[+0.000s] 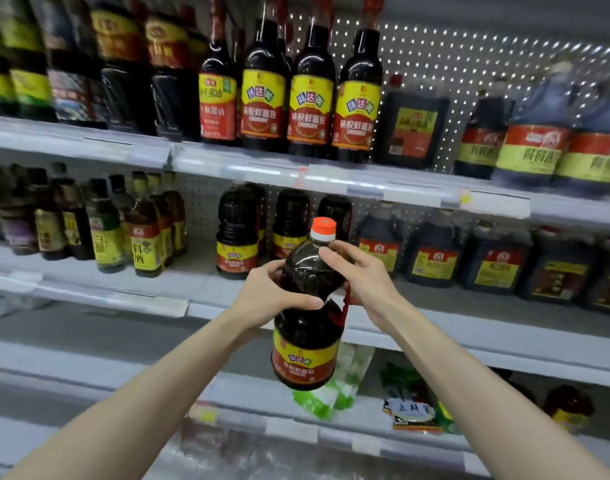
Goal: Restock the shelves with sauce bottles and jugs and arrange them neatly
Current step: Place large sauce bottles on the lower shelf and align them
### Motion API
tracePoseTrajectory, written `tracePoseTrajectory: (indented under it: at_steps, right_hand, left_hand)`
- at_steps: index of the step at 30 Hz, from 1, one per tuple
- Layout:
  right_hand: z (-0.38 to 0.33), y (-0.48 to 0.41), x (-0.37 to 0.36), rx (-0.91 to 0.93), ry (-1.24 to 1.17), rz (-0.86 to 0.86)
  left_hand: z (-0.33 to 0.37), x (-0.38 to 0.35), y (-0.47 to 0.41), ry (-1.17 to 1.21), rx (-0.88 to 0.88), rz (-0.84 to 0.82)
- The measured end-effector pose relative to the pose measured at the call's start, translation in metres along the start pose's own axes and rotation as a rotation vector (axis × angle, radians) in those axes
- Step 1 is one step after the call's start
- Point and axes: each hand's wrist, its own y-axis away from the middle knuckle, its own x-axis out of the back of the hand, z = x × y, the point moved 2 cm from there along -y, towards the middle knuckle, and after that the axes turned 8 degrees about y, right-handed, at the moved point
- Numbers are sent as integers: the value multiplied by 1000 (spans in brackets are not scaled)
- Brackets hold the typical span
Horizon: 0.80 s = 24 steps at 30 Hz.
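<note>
I hold a dark sauce jug with an orange cap and a yellow-and-red label in front of the middle shelf. My left hand grips its shoulder from the left, thumb across the front. My right hand curls round the upper body and red handle from the right. Matching jugs stand on the middle shelf just behind it, in a short row. Tall bottles with the same label line the upper shelf.
Square dark jugs fill the middle shelf to the right, small bottles to the left. Big round jugs stand at the upper right. Green packets lie on the lower shelf under the held jug.
</note>
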Motion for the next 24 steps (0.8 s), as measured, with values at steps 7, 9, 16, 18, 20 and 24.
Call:
tracePoseTrajectory:
  at_steps: [7,9,16,18,20,24]
  right_hand:
    - [-19,-65,-49,-4,-17,-47]
    - [-19,-85,-59,11,-28,-20]
    - [-3,-145,-84,-12,-58,117]
    - [3,-159,-87,-36,-40,147]
    - [9,-175,-87,-56,-14,166]
    - [16,-200,-85,-66,7,163]
  left_hand:
    - [8,65,-65,-9,-14,-25]
    - [8,78,-87,-12,-15,-48]
    - [-9,107,-153,-2,5,-109]
    - [-14,108,-165,6,12,-115]
    - [-22,109,-178,17,21,-110]
    - [-31,109,-201,28,20,-88]
